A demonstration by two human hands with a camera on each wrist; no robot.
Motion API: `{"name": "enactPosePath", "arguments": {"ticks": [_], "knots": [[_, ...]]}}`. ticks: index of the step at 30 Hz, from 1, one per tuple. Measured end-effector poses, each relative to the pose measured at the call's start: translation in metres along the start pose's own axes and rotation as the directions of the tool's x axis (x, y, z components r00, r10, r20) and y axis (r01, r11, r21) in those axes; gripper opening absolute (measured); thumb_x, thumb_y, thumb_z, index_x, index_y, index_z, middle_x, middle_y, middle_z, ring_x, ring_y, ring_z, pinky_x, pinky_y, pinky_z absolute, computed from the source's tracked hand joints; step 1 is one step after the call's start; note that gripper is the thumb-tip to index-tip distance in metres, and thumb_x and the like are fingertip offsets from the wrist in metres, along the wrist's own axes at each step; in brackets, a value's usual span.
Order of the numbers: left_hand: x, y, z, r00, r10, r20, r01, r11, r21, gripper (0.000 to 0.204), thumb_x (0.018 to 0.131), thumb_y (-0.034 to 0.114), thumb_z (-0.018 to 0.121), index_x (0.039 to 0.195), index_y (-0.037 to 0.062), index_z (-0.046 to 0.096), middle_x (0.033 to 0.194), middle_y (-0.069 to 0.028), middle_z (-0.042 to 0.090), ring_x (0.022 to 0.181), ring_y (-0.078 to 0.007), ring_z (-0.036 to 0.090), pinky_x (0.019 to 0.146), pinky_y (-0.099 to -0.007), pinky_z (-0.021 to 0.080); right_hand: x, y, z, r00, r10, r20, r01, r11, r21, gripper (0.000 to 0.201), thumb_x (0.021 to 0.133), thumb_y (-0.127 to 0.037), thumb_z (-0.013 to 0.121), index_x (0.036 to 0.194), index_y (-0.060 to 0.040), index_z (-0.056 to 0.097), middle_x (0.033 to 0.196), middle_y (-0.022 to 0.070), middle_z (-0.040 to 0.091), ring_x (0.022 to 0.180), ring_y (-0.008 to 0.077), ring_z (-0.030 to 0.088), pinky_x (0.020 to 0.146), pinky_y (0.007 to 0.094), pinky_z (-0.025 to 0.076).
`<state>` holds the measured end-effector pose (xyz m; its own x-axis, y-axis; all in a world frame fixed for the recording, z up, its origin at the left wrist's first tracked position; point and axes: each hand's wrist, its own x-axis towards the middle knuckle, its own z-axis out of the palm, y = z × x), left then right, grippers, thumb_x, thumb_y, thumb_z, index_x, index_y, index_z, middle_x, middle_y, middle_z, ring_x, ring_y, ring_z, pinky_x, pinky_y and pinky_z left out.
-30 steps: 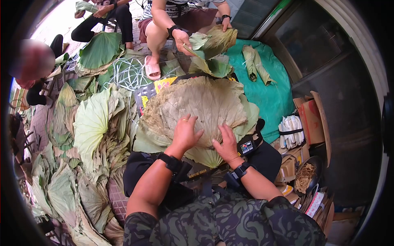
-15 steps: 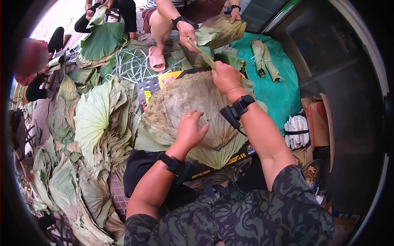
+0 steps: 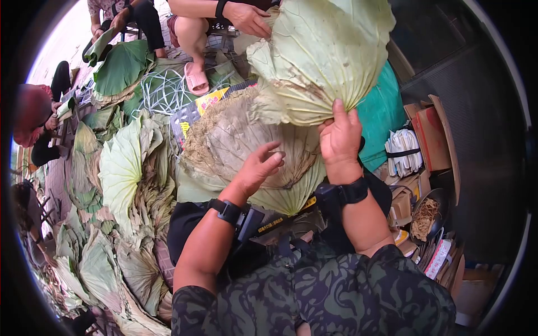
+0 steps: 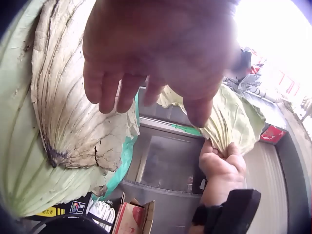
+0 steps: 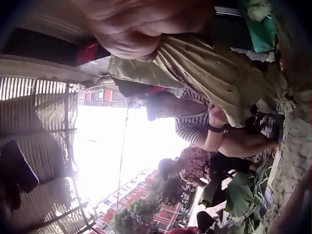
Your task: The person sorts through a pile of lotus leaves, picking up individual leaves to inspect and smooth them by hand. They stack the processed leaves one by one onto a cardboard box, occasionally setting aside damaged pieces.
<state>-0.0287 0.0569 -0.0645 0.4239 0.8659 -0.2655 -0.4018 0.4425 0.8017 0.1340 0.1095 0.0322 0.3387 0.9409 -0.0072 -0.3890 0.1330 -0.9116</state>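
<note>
My right hand (image 3: 341, 137) pinches the gathered base of a large pale green leaf (image 3: 330, 50), which fans upward in the head view. The left wrist view shows the same raised leaf (image 4: 234, 117) between the right hand's (image 4: 222, 170) thumb and fingers. Below it a dry brownish leaf (image 3: 252, 140) lies on top of a greener leaf (image 3: 291, 199) over my lap. My left hand (image 3: 259, 168) hovers over the brownish leaf, fingers spread and empty; in the left wrist view the hand (image 4: 161, 53) hangs above the leaves.
Piles of leaves (image 3: 120, 168) cover the ground at left, with white strings (image 3: 165, 92) behind them. Across from me another person's hand (image 3: 246, 18) is near the raised leaf. A green sheet (image 3: 386, 117), a cardboard box (image 3: 431, 137) and a pan (image 3: 426, 218) stand at right.
The right hand left the brownish leaf, reached forward to take a leaf near the other person's hand, and drew it back, opened out. The left hand stays over the stack.
</note>
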Motion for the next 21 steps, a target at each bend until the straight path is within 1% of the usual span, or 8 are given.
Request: {"name": "enactPosePath", "arguments": {"ticks": [1, 2, 4, 9, 14, 18, 20, 21], "knots": [[0.002, -0.008, -0.004, 0.998, -0.028, 0.064, 0.042, 0.972, -0.23, 0.064, 0.081, 0.042, 0.061, 0.128, 0.005, 0.037, 0.12, -0.013, 0.05, 0.107, -0.0226, 0.051, 0.09, -0.0352, 0.041, -0.016, 0.014, -0.007, 0.991, 0.131, 0.014, -0.131, 0.97, 0.203, 0.018, 0.091, -0.012, 0.047, 0.107, -0.004, 0.048, 0.099, 0.0081, 0.058, 0.085, 0.0183, 0.059, 0.067, 0.0288, 0.049], [0.002, -0.01, -0.006, 0.997, -0.041, 0.068, 0.055, 0.973, -0.224, 0.064, 0.081, 0.042, 0.061, 0.128, 0.005, 0.037, 0.12, -0.013, 0.05, 0.107, -0.0226, 0.051, 0.09, -0.0352, 0.041, -0.036, 0.022, -0.006, 0.974, 0.224, 0.025, -0.221, 0.926, 0.306, 0.019, 0.091, -0.013, 0.046, 0.109, -0.0052, 0.047, 0.107, 0.0105, 0.056, 0.093, 0.0214, 0.058, 0.074, 0.0334, 0.05], [0.003, -0.01, -0.01, 0.995, -0.02, 0.093, 0.076, 0.76, -0.646, 0.058, 0.082, 0.041, 0.059, 0.125, 0.0066, 0.041, 0.12, -0.0141, 0.05, 0.107, -0.0229, 0.05, 0.091, -0.0377, 0.041, -0.068, 0.048, -0.02, 0.89, 0.457, -0.017, -0.423, 0.838, 0.345, 0.026, 0.091, -0.015, 0.045, 0.116, -0.0056, 0.044, 0.116, 0.0146, 0.052, 0.105, 0.029, 0.053, 0.09, 0.0455, 0.045], [0.011, -0.021, -0.029, 0.938, -0.08, -0.338, -0.141, 0.802, -0.58, 0.038, 0.087, 0.017, 0.053, 0.121, 0.0027, 0.042, 0.118, -0.0139, 0.051, 0.111, -0.0311, 0.048, 0.097, -0.0489, 0.035, -0.095, 0.073, -0.039, 0.704, 0.7, 0.121, -0.679, 0.612, 0.405, 0.04, 0.09, -0.024, 0.048, 0.124, -0.0053, 0.041, 0.121, 0.0127, 0.05, 0.112, 0.0294, 0.048, 0.096, 0.0456, 0.038], [-0.006, 0.005, -0.025, 0.937, -0.008, -0.35, -0.15, 0.894, -0.423, 0.038, 0.085, 0.007, 0.051, 0.121, 0.0004, 0.04, 0.115, -0.015, 0.052, 0.101, -0.0317, 0.054, 0.088, -0.0502, 0.044, -0.05, 0.068, -0.049, 0.74, 0.612, 0.279, -0.651, 0.549, 0.524, 0.048, 0.085, -0.029, 0.054, 0.125, -0.0049, 0.043, 0.124, 0.0102, 0.05, 0.111, 0.029, 0.049, 0.096, 0.0462, 0.036], [-0.012, 0.015, -0.031, 0.933, 0.048, -0.358, -0.153, 0.95, -0.271, 0.038, 0.082, 0.004, 0.056, 0.118, 0.0026, 0.043, 0.11, -0.0123, 0.054, 0.098, -0.0278, 0.055, 0.088, -0.0462, 0.044, 0.015, 0.083, -0.074, 0.834, 0.551, 0.024, -0.511, 0.755, 0.411, 0.042, 0.083, -0.021, 0.056, 0.12, -0.002, 0.047, 0.117, 0.013, 0.054, 0.106, 0.0297, 0.052, 0.094, 0.0444, 0.038], [-0.013, 0.013, -0.033, 0.902, 0.149, -0.406, -0.263, 0.934, -0.243, 0.043, 0.08, 0.001, 0.058, 0.12, 0.0019, 0.041, 0.109, -0.0118, 0.054, 0.096, -0.0256, 0.055, 0.085, -0.0414, 0.046, 0.023, 0.083, -0.084, 0.862, 0.501, -0.075, -0.452, 0.829, 0.33, 0.038, 0.083, -0.017, 0.057, 0.117, -0.0015, 0.049, 0.114, 0.0127, 0.056, 0.103, 0.0282, 0.053, 0.091, 0.043, 0.04], [-0.011, 0.011, -0.038, 0.879, 0.179, -0.442, -0.313, 0.916, -0.251, 0.041, 0.08, 0.001, 0.058, 0.118, 0.0028, 0.042, 0.108, -0.0107, 0.055, 0.095, -0.0241, 0.055, 0.084, -0.0392, 0.046, 0.021, 0.077, -0.085, 0.935, 0.324, -0.141, -0.293, 0.934, 0.204, 0.038, 0.08, -0.009, 0.058, 0.115, 0.0006, 0.049, 0.11, 0.0117, 0.056, 0.099, 0.0251, 0.054, 0.088, 0.0397, 0.042]]}}
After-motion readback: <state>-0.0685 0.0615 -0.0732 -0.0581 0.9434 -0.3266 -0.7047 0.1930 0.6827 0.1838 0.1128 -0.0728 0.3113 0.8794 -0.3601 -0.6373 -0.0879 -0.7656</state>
